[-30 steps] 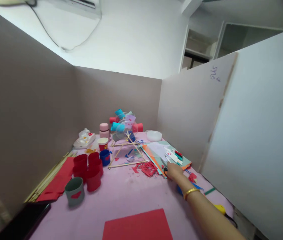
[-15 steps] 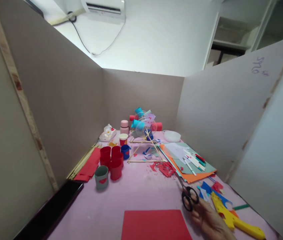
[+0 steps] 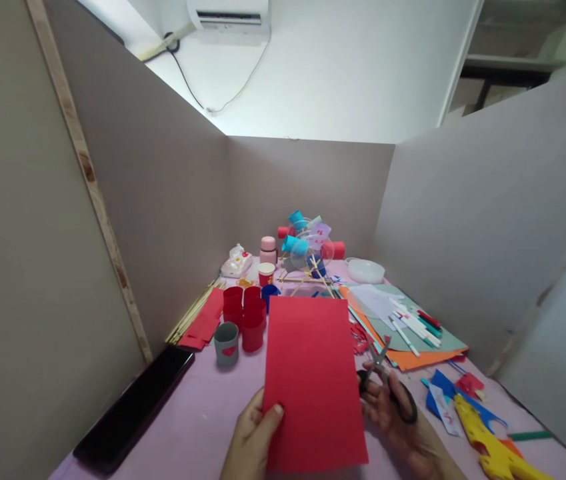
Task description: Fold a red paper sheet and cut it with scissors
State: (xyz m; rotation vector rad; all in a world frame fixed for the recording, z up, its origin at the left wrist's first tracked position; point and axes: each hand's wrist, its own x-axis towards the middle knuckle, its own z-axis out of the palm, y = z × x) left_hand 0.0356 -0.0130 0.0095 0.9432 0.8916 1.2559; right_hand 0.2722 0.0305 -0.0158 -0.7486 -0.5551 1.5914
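Note:
A sheet of red paper (image 3: 315, 380) is held up above the table by my left hand (image 3: 255, 433), with the thumb in front and the fingers behind the left edge. Right of the sheet, my right hand (image 3: 395, 420) grips black-handled scissors (image 3: 379, 363) with their blades spread and pointing away from me. The blades are apart from the paper. Behind the sheet's left edge stand several red paper cups (image 3: 253, 332), a grey paper cup (image 3: 226, 344) with a red heart, and a blue cup (image 3: 269, 293). Red paper scraps (image 3: 359, 339) lie partly hidden behind the sheet.
A wheel-like model (image 3: 311, 245) with coloured cups stands at the back. On the right lie coloured paper sheets (image 3: 413, 362), markers (image 3: 415, 323) and a yellow glue gun (image 3: 487, 440). A black phone-like slab (image 3: 135, 407) rests at left, near red strips (image 3: 205, 321) and sticks (image 3: 190, 317).
My left hand has come into view and lifted the red sheet off the table. The scissors have been opened in my right hand and turned. The view has shifted left.

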